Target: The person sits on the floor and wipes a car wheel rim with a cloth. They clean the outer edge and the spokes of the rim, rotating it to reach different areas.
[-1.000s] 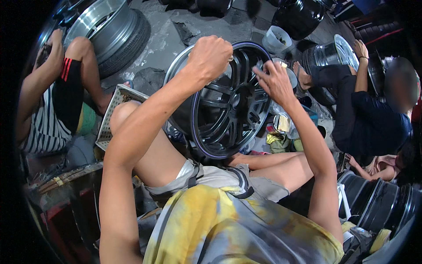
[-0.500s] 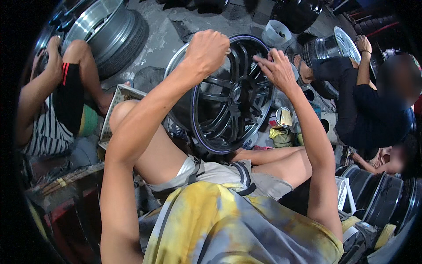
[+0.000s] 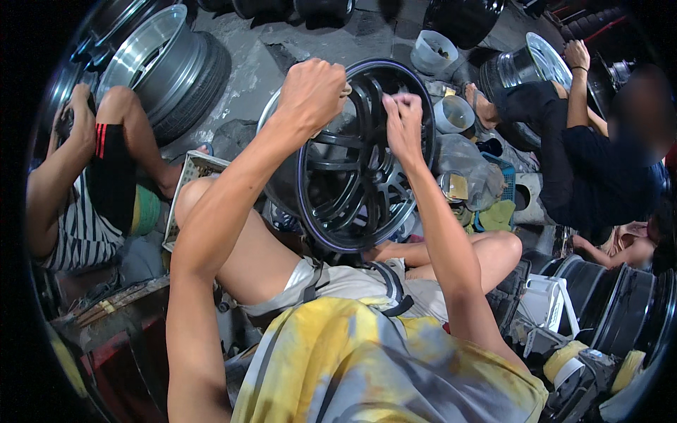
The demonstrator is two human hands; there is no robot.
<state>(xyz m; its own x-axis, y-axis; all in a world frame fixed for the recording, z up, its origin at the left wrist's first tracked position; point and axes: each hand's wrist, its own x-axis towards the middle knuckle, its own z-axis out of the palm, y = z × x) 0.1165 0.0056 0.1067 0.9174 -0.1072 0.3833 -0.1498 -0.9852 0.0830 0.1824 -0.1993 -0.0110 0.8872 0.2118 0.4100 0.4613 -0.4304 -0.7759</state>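
A dark multi-spoke wheel rim [image 3: 330, 167] with a thin purplish line round its lip stands tilted in front of my lap. My left hand [image 3: 310, 99] is closed over the rim's upper left edge, its fingertips hidden from view. Over the spokes at the upper right is my right hand [image 3: 405, 130], fingers curled and pressed together. Motion smears those fingertips, and whatever they may hold is too small to make out. Behind the wheel's left side shows another pale-edged rim [image 3: 269, 106], partly covered by my left forearm.
To the left, a person in striped clothing [image 3: 88, 229] sits near a large rim with a tyre [image 3: 194, 92]. A person in dark clothing [image 3: 589, 180] works at the right. White tubs [image 3: 431, 53], a blue basket [image 3: 509, 176] and a perforated crate [image 3: 185, 173] surround the wheel. Rims [image 3: 599, 296] lie lower right.
My right hand has swept left across the spokes, its fingers now drawn together. My left hand has shifted slightly left and down, still on the rim's edge. More tubs show at the right.
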